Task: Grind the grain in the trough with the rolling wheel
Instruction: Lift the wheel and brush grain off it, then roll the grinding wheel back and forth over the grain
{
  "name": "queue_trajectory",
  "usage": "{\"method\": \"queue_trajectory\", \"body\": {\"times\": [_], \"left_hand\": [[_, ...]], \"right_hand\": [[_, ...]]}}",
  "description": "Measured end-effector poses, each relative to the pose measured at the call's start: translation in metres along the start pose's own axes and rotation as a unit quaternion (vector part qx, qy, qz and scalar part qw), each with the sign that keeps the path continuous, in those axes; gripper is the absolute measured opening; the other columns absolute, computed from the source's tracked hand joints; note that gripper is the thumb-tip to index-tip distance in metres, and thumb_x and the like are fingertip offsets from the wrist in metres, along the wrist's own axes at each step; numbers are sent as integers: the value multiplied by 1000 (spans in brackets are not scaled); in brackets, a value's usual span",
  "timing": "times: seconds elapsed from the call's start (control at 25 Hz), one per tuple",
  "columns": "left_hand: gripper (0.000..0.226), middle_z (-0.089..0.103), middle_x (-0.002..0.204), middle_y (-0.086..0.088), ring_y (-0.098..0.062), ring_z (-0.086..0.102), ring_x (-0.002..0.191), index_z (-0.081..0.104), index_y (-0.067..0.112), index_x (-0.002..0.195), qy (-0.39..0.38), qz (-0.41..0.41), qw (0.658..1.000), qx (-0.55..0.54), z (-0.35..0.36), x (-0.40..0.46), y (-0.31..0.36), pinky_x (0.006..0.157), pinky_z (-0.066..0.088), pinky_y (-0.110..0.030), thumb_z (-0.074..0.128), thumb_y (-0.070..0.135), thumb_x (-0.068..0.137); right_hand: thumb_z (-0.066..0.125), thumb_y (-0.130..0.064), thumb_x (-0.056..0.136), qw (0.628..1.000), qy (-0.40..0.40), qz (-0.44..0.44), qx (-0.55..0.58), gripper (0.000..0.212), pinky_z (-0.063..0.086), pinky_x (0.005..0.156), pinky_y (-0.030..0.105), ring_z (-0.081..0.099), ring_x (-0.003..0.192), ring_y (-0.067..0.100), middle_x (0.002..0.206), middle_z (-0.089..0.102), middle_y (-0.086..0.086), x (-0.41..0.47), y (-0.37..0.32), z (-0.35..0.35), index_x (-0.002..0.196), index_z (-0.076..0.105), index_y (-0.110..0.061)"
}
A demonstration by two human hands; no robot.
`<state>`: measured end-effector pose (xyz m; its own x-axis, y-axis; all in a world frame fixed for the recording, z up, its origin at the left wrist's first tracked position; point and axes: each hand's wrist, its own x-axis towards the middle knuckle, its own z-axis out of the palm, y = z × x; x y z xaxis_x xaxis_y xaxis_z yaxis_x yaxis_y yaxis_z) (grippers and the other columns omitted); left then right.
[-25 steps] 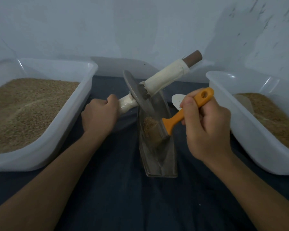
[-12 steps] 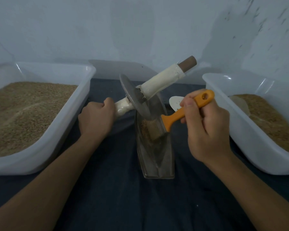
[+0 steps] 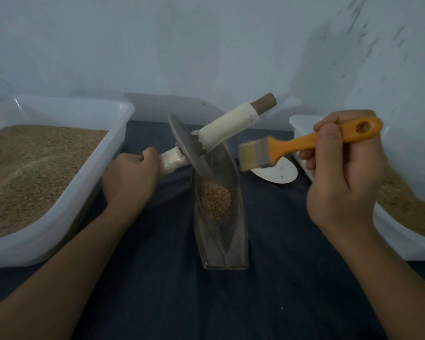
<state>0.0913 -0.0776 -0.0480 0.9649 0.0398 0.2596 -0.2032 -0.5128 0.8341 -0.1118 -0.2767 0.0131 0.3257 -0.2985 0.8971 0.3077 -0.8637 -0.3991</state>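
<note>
Grain [image 3: 216,200]: small whole-looking heap in mid trough [image 3: 221,244]; grinding seemingly barely begun.
Wheel [image 3: 189,146]: tilted, edge in trough's far end.
Left hand [image 3: 130,177]: clenched round wheel's near handle.
Right hand [image 3: 341,173]: gripping brush [image 3: 258,153], held above trough.
Surface: dark cloth [image 3: 157,290]; grain-filled tubs [image 3: 59,212] either side.
Room: pale wall [image 3: 206,45].

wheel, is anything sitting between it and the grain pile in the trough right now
Nothing visible. The wheel rests tilted at the far end of the trough, and the bare trough floor runs from its edge to the grain. The brush, held in the right hand, is lifted off to the right.
</note>
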Motion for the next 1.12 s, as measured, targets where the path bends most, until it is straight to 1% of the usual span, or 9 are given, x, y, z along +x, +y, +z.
{"method": "queue_trajectory", "body": {"times": [0.16, 0.24, 0.4, 0.52, 0.72, 0.84, 0.92, 1.0, 1.12], "left_hand": [[55, 57, 53, -5, -20, 53, 54, 64, 10, 57, -3, 8, 1000, 6, -1, -1, 0, 55, 32, -29, 48, 42, 98], [55, 57, 54, -5, -20, 53, 55, 64, 10, 57, -3, 14, 1000, 11, -1, -2, 1, 55, 32, -29, 48, 42, 99], [54, 54, 50, -2, -20, 53, 52, 62, 12, 54, -1, 28, 1000, 9, -2, -3, 1, 55, 32, -29, 50, 41, 98], [56, 49, 44, 2, -18, 50, 47, 59, 13, 50, 2, 55, 998, 24, -2, -5, -1, 54, 31, -28, 51, 40, 98], [58, 49, 43, 1, -17, 49, 43, 58, 15, 49, 6, 103, 993, 57, 0, -8, 0, 53, 32, -28, 52, 41, 99], [59, 52, 45, 0, -18, 50, 42, 58, 16, 49, 19, 122, 987, 99, 1, -9, 2, 50, 32, -27, 49, 43, 100], [60, 54, 46, -2, -20, 54, 44, 60, 16, 51, 17, 134, 984, 118, 2, -9, 2, 50, 37, -27, 46, 45, 101], [61, 52, 45, -1, -19, 52, 41, 58, 16, 50, 23, 156, 977, 145, 2, -10, 3, 48, 36, -26, 44, 47, 101], [62, 42, 41, 3, -14, 39, 37, 51, 19, 45, 59, 217, 952, 208, 2, -14, 7, 47, 21, -22, 41, 46, 100]], "right_hand": [[45, -31, 112, 990, 0, 11, -138, 11, 44, 56, 29, 59, 65, 12, 73, 58, -5, 9, 20, -5, 106, 53, -26], [49, -32, 111, 978, -72, 29, -195, 13, 44, 65, 28, 58, 73, 10, 81, 60, -7, 2, 37, 0, 109, 59, -25], [56, -17, 106, 924, -247, 68, -284, 34, 51, 86, 38, 60, 102, 24, 114, 65, 5, -23, 67, 13, 138, 64, -25], [61, -11, 99, 861, -367, 55, -348, 51, 50, 89, 38, 54, 114, 23, 129, 59, 1, -35, 78, 11, 144, 57, -34], [63, -11, 94, 811, -466, 72, -346, 66, 51, 94, 35, 50, 120, 16, 137, 54, -10, -32, 72, 4, 149, 46, -43], [56, -8, 96, 855, -402, 77, -320, 57, 53, 87, 37, 56, 110, 16, 131, 62, -6, -22, 56, 3, 146, 55, -34], [50, -15, 96, 901, -353, 62, -243, 35, 53, 75, 33, 60, 86, 7, 103, 69, -11, -14, 38, 0, 119, 72, -28], [46, -20, 93, 938, -301, -9, -169, 29, 48, 62, 29, 58, 67, 6, 77, 63, -14, -7, 22, 1, 89, 74, -24], [48, -8, 90, 963, -186, -113, -161, 25, 41, 64, 33, 51, 69, 18, 71, 59, -2, 10, 18, 21, 75, 68, -11]]}}
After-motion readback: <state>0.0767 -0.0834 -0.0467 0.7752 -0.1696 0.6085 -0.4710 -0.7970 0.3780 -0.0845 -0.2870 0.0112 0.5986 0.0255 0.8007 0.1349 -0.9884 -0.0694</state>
